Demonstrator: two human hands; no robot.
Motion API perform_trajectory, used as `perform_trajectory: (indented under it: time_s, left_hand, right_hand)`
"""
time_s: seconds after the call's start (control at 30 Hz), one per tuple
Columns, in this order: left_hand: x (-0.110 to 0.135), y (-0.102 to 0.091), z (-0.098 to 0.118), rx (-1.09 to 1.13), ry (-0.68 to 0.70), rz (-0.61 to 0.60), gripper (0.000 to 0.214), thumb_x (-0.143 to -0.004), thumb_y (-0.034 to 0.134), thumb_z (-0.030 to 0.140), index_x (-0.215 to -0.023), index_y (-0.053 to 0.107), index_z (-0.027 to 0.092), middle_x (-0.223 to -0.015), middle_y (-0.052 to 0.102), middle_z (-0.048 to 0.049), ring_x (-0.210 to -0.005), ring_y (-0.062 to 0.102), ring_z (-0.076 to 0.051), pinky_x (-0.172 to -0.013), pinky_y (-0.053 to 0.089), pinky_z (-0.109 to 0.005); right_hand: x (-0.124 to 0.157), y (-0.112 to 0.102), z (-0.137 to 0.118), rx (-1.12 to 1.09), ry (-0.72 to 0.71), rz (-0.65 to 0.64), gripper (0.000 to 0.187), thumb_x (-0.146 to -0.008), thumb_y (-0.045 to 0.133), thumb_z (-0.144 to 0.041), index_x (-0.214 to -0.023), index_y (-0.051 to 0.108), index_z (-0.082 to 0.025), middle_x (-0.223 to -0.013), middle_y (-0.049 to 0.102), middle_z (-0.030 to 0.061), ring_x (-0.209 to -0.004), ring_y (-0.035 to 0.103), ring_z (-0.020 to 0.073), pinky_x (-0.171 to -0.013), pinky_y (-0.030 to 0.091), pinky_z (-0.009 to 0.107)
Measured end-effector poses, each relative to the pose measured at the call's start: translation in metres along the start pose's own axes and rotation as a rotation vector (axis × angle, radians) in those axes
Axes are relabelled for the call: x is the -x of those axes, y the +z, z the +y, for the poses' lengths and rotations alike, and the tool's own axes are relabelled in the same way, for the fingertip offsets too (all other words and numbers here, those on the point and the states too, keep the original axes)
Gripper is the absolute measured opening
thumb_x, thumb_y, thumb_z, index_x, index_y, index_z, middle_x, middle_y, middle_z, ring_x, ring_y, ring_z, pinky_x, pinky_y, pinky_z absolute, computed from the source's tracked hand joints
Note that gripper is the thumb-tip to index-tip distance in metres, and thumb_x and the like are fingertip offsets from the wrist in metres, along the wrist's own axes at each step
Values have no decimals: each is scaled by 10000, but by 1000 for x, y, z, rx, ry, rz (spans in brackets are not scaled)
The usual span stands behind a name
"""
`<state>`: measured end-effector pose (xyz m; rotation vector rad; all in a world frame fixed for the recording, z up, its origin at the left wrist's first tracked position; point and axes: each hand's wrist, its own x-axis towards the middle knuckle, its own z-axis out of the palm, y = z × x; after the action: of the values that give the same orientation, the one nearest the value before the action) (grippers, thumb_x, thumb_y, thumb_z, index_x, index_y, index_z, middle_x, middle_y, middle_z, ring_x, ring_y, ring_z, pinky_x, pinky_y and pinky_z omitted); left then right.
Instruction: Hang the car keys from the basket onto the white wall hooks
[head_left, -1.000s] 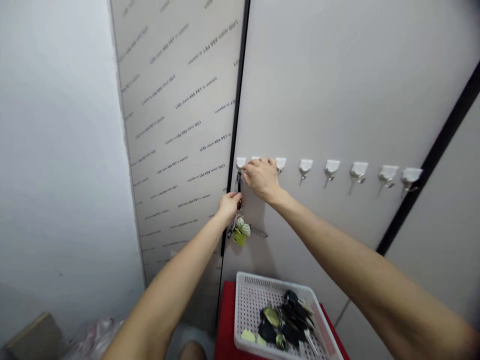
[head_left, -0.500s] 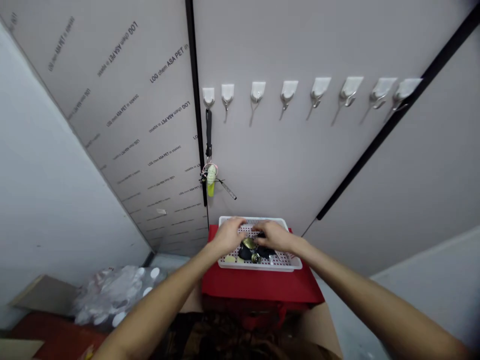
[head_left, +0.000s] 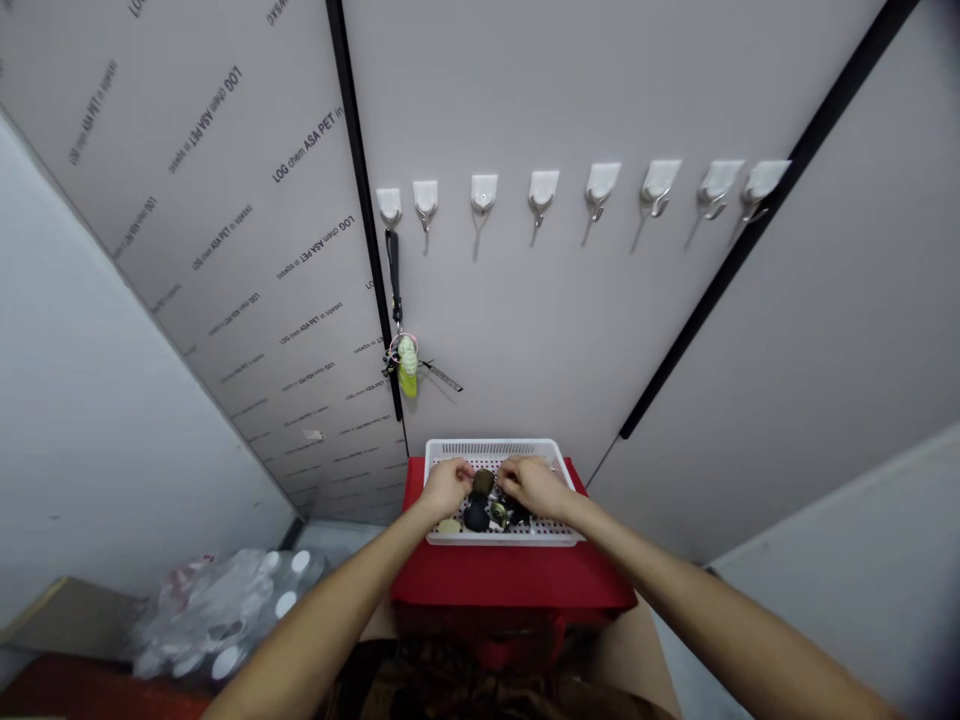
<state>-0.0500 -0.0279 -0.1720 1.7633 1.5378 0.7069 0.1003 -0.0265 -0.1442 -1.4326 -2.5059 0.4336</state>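
Both my hands reach down into a white perforated plastic basket (head_left: 501, 449). My left hand (head_left: 446, 488) is over the basket's left side, next to a black key fob (head_left: 475, 516). My right hand (head_left: 532, 486) curls over the pile of dark keys and fobs (head_left: 495, 510), and its fingers hide part of the pile. Up on the wall, a black strap with a pale green tag and a yellow fob (head_left: 394, 275) hangs from the leftmost white adhesive hook (head_left: 388, 205), touching neither hand.
A row of several white hooks with metal prongs (head_left: 600, 185) runs along the grey panel wall. The basket stands on a red-topped stand (head_left: 510, 585). A crumpled plastic bag with white dots (head_left: 225, 610) and a cardboard sheet (head_left: 67, 610) lie at lower left.
My hands have left the hook row and dropped to the basket. The strap now hangs free on the leftmost hook. The view has tilted down and shows more of the stand.
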Motion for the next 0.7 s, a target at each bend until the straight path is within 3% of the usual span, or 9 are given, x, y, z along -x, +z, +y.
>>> perform_trajectory:
  time_s: [0.13,0.2,0.3,0.4,0.57,0.7]
  left_hand:
    - [1,0,2,-53,2,-80,238,-544,493,146,-782,508,137,-701,532,-8,-626,472,-101,-566,359,-192]
    - [3,4,2,-172,62,-98,333,-504,544,189,-830,499,145,-780,534,-27,-699,473,-131,-617,358,-218]
    - [6,11,0,-271,111,-83,345,-525,511,154,-869,484,153,-774,541,-31,-703,476,-138,-625,354,-225]
    - [6,11,0,-241,53,-84,363,-543,400,33,-879,470,154,-668,545,-2,-603,480,-98,-554,348,-183]
    - [11,5,3,-259,5,-100,348,-530,392,37,-842,487,159,-650,545,2,-585,478,-92,-502,327,-165]
    - [18,4,6,-334,-12,-155,317,-508,484,162,-825,500,172,-615,530,2,-557,466,-116,-469,303,-185]
  right_hand:
    - [-3,-9,3,-367,55,47,174,-685,316,-206,-704,475,-137,-615,542,12,-550,462,89,-528,339,194]
    - [-4,-12,2,-413,74,67,187,-693,305,-216,-738,467,-133,-619,543,13,-547,466,88,-534,347,197]
    - [-1,-12,0,-276,33,40,228,-657,380,-240,-836,479,-140,-698,559,32,-616,485,111,-580,350,219]
    - [6,-5,-2,-19,-49,-13,360,-562,508,-277,-908,485,-179,-836,556,58,-774,470,176,-673,321,279]
    - [11,-2,-1,209,-34,-105,127,-608,464,-249,-681,541,-180,-678,579,42,-716,483,171,-671,290,294]
    - [12,-9,4,248,-8,-90,129,-642,410,-230,-626,527,-178,-639,579,31,-685,494,155,-661,286,285]
